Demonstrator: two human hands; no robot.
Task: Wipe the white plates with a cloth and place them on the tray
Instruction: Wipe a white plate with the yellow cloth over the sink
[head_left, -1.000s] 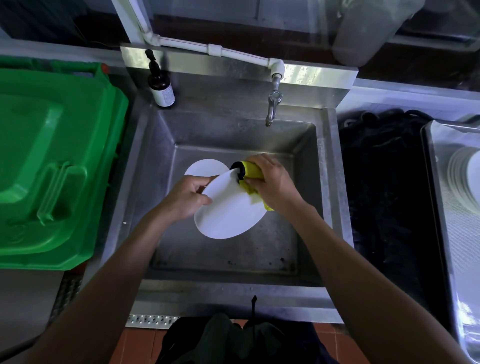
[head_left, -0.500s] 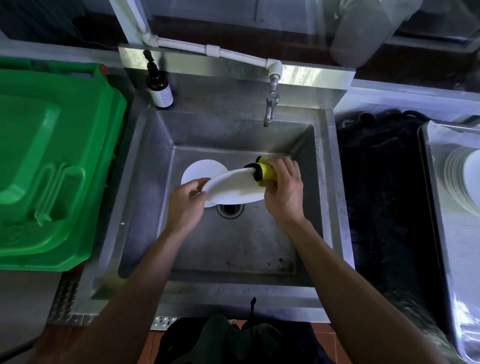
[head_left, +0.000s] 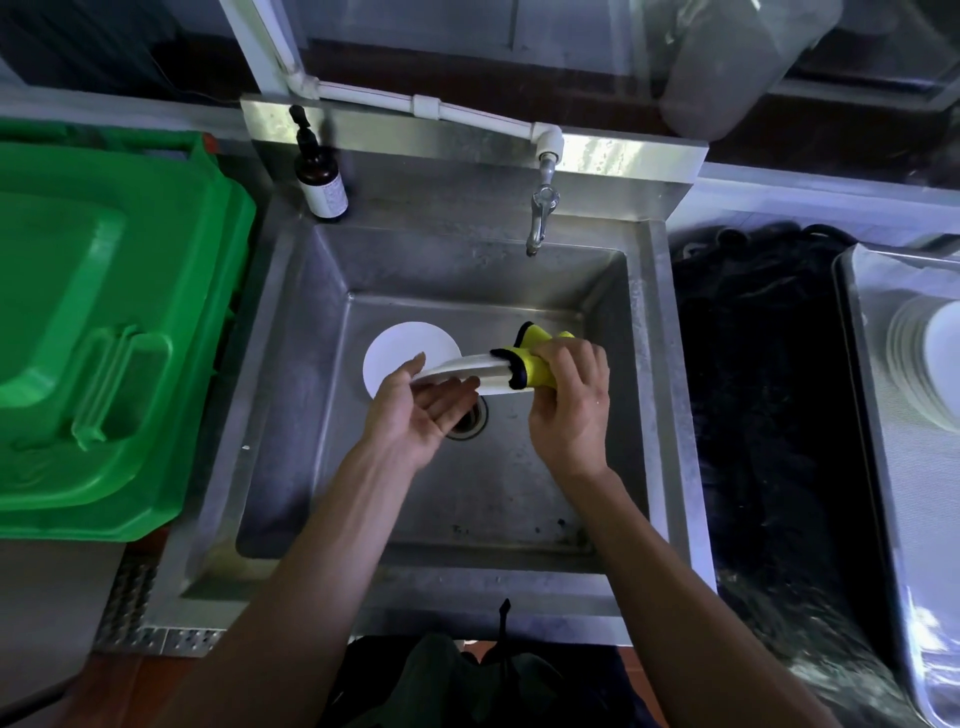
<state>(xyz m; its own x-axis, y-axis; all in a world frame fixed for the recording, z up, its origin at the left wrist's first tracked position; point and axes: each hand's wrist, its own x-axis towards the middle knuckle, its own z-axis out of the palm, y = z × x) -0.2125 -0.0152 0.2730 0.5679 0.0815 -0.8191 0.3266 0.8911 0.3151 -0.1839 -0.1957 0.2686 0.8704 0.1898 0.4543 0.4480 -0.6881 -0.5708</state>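
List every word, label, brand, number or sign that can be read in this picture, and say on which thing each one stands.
No text can be read here.
Dark pump bottle on the sink's back ledge: its white label has small print, too blurred to read.
Green bin lid: moulded shapes only, no letters visible.
White plates, yellow cloth, tap and metal tray: no marking visible.

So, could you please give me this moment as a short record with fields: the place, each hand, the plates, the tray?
place: steel sink, tap above
left hand: open, palm up, fingers under the held plate
right hand: grips the yellow cloth folded over the plate's right rim
held plate: nearly edge-on, above the drain
second plate: flat on the sink floor
tray: at the right, with a stack of plates
beside: green bin left, brown bottle on the sink edge
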